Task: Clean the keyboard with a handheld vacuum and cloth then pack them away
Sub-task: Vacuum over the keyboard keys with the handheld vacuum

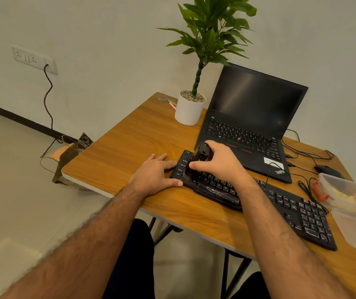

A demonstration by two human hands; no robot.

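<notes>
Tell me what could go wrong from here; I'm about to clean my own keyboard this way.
The left hand steadies only the keyboard's left end, so the far end could swing into the plastic box. The right hand works the black vacuum close to the open laptop, which it might knock. Loose cables lie beside the laptop and could snag.
</notes>
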